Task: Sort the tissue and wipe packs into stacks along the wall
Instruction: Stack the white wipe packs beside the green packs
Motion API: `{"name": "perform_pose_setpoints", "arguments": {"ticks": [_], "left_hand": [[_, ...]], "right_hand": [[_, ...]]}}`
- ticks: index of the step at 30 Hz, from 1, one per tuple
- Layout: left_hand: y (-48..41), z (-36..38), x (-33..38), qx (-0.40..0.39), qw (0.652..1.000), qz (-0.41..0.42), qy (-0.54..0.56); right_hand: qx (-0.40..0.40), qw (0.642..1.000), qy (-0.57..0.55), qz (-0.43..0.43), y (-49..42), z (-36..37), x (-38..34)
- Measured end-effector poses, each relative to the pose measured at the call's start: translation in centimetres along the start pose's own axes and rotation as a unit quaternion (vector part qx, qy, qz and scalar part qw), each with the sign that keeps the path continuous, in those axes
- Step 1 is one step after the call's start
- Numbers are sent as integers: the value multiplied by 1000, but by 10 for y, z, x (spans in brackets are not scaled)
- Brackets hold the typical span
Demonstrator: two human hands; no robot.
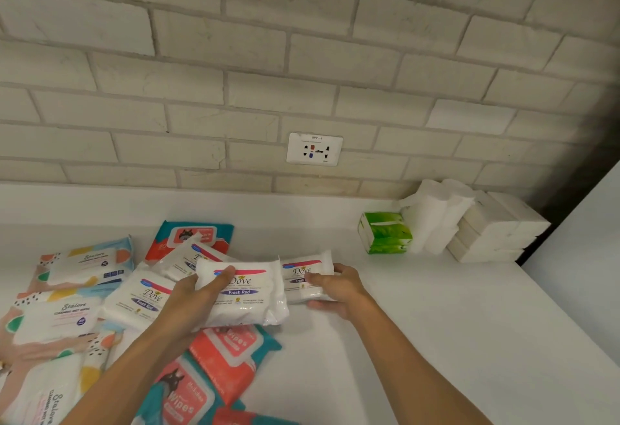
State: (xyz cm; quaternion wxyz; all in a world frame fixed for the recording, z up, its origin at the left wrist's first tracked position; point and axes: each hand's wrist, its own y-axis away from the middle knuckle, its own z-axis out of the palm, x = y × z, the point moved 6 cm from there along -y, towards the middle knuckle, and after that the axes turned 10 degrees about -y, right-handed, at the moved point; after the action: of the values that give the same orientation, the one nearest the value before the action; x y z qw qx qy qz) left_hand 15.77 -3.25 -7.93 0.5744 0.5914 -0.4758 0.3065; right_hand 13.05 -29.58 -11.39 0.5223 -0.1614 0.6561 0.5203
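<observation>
Grip on Dove packs (250,295): left hand (191,304), right hand (339,287)

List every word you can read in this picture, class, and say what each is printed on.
"Dove", "Fresh Red": white plastic wipe pack in the left hand.
"Dove": second white pack in the right hand.
"Stalove", "CLEANING WET WIPES": pastel-patterned pack.
"WIPES": red-and-teal pack.
Fine print on the packs and the white wall socket plate: too small to read.
</observation>
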Motion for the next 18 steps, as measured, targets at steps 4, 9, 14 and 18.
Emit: {"name": "perform_pose_setpoints", "arguments": {"ticks": [4,9,14,18], "left_hand": [[-18,22,20,-15,999,0,40],[-39,53,45,-32,996,9,84],[-66,81,56,-49,997,1,62],[-87,96,61,-58,997,-4,60]], "right_hand": [[7,999,-51,-8,-14,-11,-16],[60,994,-79,-37,-42,-29,-33],[82,992,-71,-57,-66,-38,-49],[110,989,-19,-95,-85,-40,-60]]}}
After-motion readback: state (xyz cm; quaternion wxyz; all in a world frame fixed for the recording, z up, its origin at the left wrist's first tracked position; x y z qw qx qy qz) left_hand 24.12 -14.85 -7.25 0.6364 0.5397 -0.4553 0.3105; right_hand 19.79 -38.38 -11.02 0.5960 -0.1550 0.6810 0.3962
